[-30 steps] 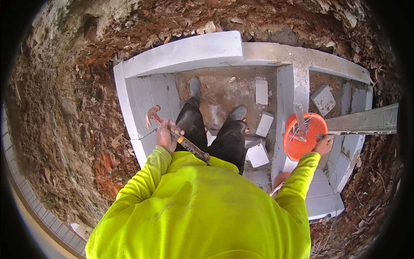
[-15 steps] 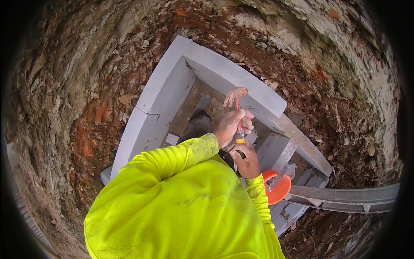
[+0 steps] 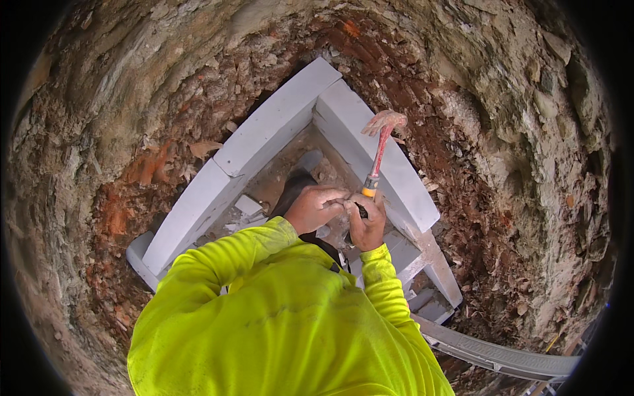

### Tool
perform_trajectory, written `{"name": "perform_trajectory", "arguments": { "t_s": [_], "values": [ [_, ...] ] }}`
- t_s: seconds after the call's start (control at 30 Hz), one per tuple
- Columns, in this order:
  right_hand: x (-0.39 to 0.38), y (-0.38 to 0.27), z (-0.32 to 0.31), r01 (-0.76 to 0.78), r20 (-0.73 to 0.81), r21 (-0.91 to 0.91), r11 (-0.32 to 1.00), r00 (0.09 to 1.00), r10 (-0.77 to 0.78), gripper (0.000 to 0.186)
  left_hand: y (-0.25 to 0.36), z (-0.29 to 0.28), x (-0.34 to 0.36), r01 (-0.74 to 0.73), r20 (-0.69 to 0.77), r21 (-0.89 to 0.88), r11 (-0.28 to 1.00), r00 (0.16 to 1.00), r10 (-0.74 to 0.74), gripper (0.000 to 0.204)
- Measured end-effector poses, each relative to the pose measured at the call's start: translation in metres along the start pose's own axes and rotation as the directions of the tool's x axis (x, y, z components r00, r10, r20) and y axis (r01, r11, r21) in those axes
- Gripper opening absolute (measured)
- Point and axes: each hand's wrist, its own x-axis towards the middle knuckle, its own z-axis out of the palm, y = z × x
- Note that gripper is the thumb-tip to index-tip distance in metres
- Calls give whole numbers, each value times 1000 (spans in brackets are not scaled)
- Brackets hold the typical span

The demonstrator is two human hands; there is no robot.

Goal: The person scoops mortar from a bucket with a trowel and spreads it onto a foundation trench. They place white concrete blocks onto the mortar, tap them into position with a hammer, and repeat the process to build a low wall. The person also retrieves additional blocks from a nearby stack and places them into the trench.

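Note:
My right hand (image 3: 367, 224) is wrapped round the yellow and black grip of a claw hammer (image 3: 379, 157). The hammer's red, dust-covered shaft points away from me, its pale dusty head at the far end over the right-hand block wall. My left hand (image 3: 316, 208) is closed in a pinch, fingertips meeting the right hand's fingers beside the grip. Whatever those fingertips hold, if anything, is too small to tell. Both hands are dusty and sit above the space between light grey block walls (image 3: 277, 125).
The blocks meet in a corner at the far end, with a rough earth and rock bank (image 3: 165, 119) around them. A small block piece (image 3: 248, 205) and rubble lie inside, near my shoe (image 3: 309, 160). A metal ladder-like rail (image 3: 502, 353) runs at the lower right.
My left hand has come back from the hammer's shaft to the right hand's fingers, uncovering the hammer. The view has turned, and the orange round thing by my right sleeve is out of sight.

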Motion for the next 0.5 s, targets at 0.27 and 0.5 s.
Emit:
{"name": "perform_trajectory", "arguments": {
  "t_s": [0.27,0.5],
  "values": [
    [53,26,-1,-233,128,89,968,967,221,74,-103,-71,131,28,-522,-70,997,851,-61,11],
    [123,44,-16,-278,225,-112,954,928,297,44,-176,-93,247,170,-632,11,985,765,-125,13]
  ]
}}
